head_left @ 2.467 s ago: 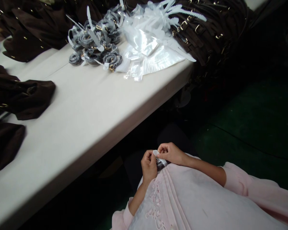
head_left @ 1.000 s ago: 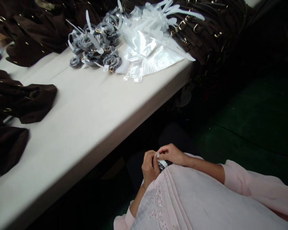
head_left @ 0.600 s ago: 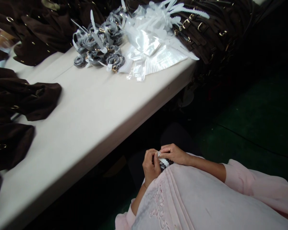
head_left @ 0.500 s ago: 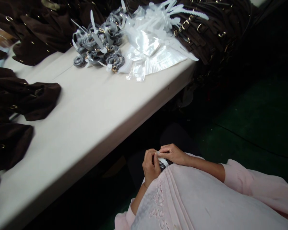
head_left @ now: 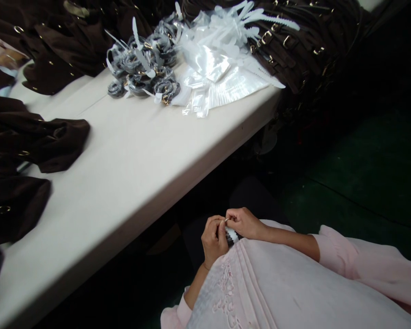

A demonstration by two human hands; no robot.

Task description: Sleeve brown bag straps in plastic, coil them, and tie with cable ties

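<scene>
Close to my body, my left hand (head_left: 213,238) is closed around a small dark bundle (head_left: 229,241), mostly hidden by my fingers and shirt. Across the bundle runs a white serrated strip (head_left: 233,235), like the ties lying on the table. My right hand (head_left: 245,223) pinches the strip's upper end, right against the left thumb and fingertips. Similar wrapped strap coils (head_left: 166,87) with white ties and gold clips lie on the table.
Clear plastic bags (head_left: 234,84) and loose white ties (head_left: 251,18) are piled on the white table (head_left: 123,151). Brown straps with buckles (head_left: 291,50) hang over its far right end. Dark brown bags (head_left: 60,141) line the left. A person's arm (head_left: 8,59) shows at upper left.
My right fingers have curled in more tightly at the strip's end. Both hands stay together in nearly the same place. The view has shifted slightly.
</scene>
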